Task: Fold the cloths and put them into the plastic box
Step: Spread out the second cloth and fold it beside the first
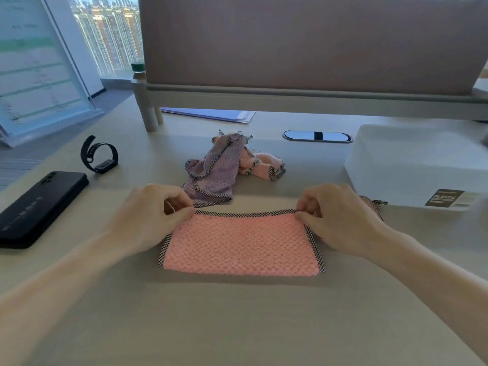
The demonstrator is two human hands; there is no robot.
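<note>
We are pinching the far corners of the folded pink cloth (240, 247) on the worktop (237, 326), left hand (148, 215) at one, right hand (340, 217) at the other, with a purple cloth (211, 175) and second pink cloth (264, 165) lying crumpled beyond and the box (412, 165) sitting to the right.

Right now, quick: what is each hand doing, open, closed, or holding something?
Left hand: pinches the far left corner of the pink cloth.
Right hand: pinches the far right corner of the same cloth.
</note>
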